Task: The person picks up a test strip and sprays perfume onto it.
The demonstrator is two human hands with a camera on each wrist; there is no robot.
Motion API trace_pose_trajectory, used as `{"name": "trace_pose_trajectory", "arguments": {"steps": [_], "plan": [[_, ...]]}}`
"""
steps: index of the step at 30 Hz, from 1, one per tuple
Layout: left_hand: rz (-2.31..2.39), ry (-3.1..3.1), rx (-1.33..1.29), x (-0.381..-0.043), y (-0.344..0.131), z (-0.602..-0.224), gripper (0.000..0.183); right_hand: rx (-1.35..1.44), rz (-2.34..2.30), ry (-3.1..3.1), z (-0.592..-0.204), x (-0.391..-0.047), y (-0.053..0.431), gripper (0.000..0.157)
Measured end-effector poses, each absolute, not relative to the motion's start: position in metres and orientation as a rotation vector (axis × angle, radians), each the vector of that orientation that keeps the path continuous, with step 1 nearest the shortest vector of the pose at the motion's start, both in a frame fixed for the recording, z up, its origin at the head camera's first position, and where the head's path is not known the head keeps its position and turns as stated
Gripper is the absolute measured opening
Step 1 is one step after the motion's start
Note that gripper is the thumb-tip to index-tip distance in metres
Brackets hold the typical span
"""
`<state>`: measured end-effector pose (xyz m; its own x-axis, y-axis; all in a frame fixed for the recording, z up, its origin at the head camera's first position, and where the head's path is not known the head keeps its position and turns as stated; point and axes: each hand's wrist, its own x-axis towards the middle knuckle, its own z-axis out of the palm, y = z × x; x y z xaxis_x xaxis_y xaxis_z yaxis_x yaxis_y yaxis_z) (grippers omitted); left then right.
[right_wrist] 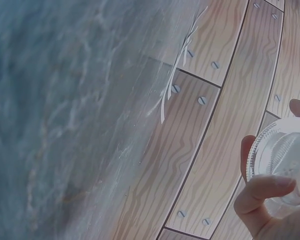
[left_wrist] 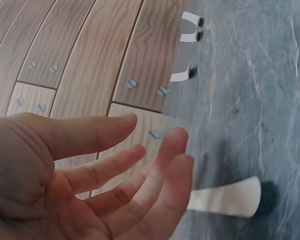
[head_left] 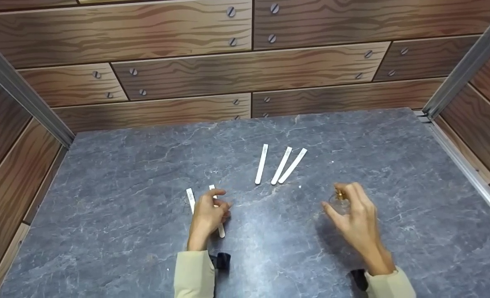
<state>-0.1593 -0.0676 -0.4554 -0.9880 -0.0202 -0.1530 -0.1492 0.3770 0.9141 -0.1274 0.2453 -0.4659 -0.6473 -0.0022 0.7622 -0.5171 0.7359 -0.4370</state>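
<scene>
White sticks [head_left: 261, 164], flat and thin, lie on the grey table [head_left: 124, 174]. Three of them are near the middle. Two of these three lie just beside each other, and their near ends almost meet. The third is a little to the left of them. Each has small dark marks at its far end and a round near end.

Two more lie closer to the person, on the left. One is the outer stick [head_left: 190, 198], and one is the inner stick [head_left: 221, 230], which goes partly out of sight behind the left hand [head_left: 208, 212]. That hand has loose, bent fingers with nothing in them. I cannot tell if it touches the stick.

Off to the right, the right hand [head_left: 357, 213] grips a clear round pot [right_wrist: 282, 155] with a bumpy edge. Its thumb and fingers are around the sides. A shiny gold bit [head_left: 340, 194] shows by the fingers, but it is too small to name.

Both sleeves [head_left: 194, 271] are pale. Behind the table is a wall [head_left: 187, 76] with brown wood boards and grey screws.
</scene>
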Motion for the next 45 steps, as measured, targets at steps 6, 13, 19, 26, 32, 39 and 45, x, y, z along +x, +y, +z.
{"name": "trace_pose_trajectory", "arguments": {"steps": [6, 13, 19, 26, 32, 39, 45], "plan": [[1.739, 2.484, -0.214, -0.150, -0.075, -0.455, 0.038, 0.400, 0.841, -2.147, -0.466, -0.128, 0.244, 0.045], [1.773, 2.492, -0.214, -0.142, -0.083, -0.458, 0.037, 0.396, 0.823, -2.161, -0.467, -0.128, 0.244, 0.044], [1.842, 2.473, -0.253, -0.134, -0.087, -0.461, 0.037, 0.378, 0.814, -2.186, -0.467, -0.127, 0.246, 0.043], [1.849, 2.534, -0.272, -0.127, -0.089, -0.466, 0.036, 0.379, 0.822, -2.175, -0.467, -0.127, 0.246, 0.043], [1.823, 2.549, -0.295, -0.121, -0.091, -0.471, 0.034, 0.379, 0.821, -2.167, -0.467, -0.126, 0.245, 0.044], [1.773, 2.586, -0.327, -0.121, -0.090, -0.473, 0.038, 0.390, 0.827, -2.160, -0.466, -0.128, 0.243, 0.044], [1.761, 2.603, -0.280, -0.122, -0.082, -0.476, 0.041, 0.397, 0.822, -2.171, -0.467, -0.127, 0.244, 0.044]]}}
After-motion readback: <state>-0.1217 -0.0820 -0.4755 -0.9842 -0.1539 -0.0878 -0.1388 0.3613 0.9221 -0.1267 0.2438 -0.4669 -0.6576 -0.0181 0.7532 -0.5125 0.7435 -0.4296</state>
